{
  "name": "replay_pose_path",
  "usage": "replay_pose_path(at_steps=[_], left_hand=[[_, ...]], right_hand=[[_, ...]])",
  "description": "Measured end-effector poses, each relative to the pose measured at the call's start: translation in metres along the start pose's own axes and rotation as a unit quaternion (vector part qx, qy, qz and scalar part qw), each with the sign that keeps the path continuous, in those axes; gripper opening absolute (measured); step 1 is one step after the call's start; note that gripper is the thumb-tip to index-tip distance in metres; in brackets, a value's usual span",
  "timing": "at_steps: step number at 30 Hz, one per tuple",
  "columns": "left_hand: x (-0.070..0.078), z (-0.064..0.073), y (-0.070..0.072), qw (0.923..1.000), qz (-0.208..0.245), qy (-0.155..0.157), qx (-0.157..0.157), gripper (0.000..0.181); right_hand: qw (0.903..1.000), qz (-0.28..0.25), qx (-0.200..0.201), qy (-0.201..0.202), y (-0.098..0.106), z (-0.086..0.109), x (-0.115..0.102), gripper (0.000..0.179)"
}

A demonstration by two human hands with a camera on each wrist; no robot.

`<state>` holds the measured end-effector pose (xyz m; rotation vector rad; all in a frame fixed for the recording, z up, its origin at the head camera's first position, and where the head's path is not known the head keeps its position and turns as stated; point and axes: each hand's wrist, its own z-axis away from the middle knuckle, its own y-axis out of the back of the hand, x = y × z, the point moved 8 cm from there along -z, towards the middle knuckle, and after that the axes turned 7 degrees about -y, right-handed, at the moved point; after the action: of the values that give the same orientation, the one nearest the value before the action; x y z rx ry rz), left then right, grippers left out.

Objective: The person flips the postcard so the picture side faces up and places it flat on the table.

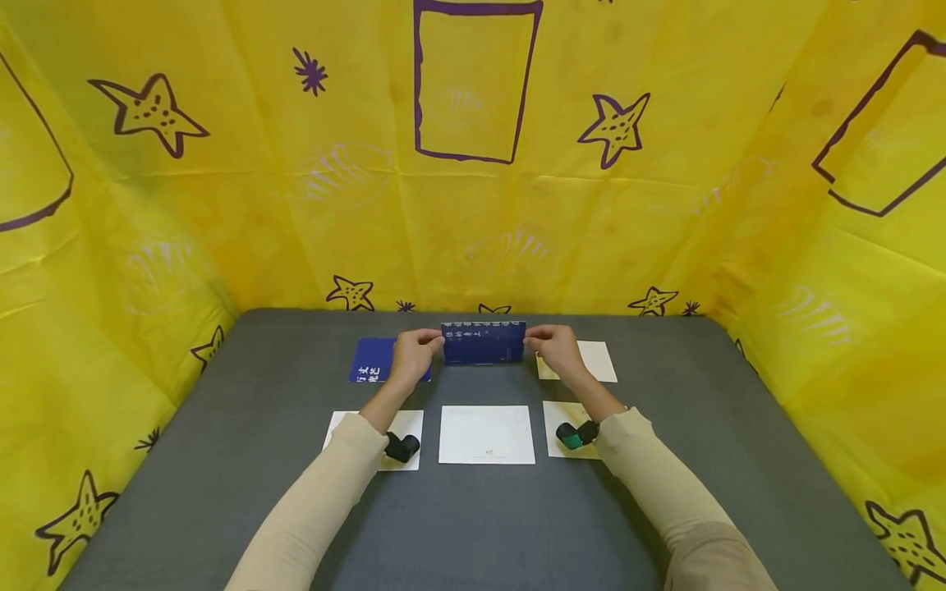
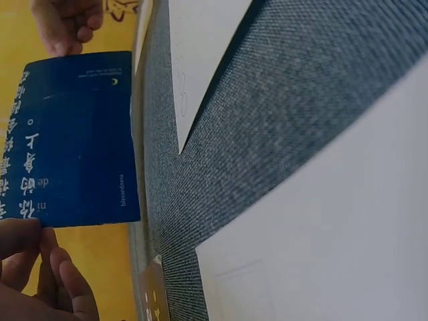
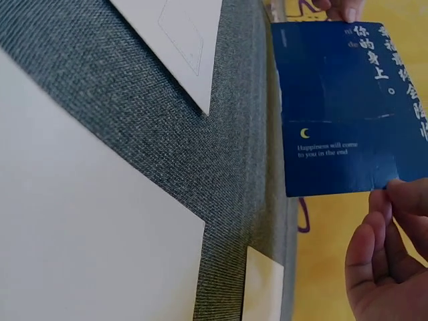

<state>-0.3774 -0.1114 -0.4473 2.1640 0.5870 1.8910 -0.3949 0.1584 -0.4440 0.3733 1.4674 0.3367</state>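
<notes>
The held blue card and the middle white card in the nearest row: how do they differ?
The blue card has bold white writing; the white card only faint print. The left hand and right hand hold the blue card up; the white card lies flat on the table. Both are rectangular.

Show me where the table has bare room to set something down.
Bare table: between the sleeves, nearer than the middle white card; outside each sleeve, towards the yellow cloth. Crowded: the far middle, where left hand and right hand hold a blue card between two flat cards.
</notes>
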Motion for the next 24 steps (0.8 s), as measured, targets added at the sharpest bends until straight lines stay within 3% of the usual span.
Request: replay_pose_path(at_steps=[9,16,24], left_hand=[[-0.002,-0.002,-0.005,0.9998,-0.003,0.01,-0.016,0.025],[-0.003,-0.003,-0.006,0.9995,-0.015,0.027,-0.004,0.024],[-0.011,-0.006,-0.008,0.9951,0.043,0.088,-0.005,0.024]], right_hand=[[0.9995,-0.029,0.0,-0.016,0.001,-0.004,0.005,0.018],[0.9985,-0.049,0.017,-0.017,0.001,-0.004,0.004,0.018],[0.9991,-0.005,0.038,-0.016,-0.001,-0.006,0.005,0.017]])
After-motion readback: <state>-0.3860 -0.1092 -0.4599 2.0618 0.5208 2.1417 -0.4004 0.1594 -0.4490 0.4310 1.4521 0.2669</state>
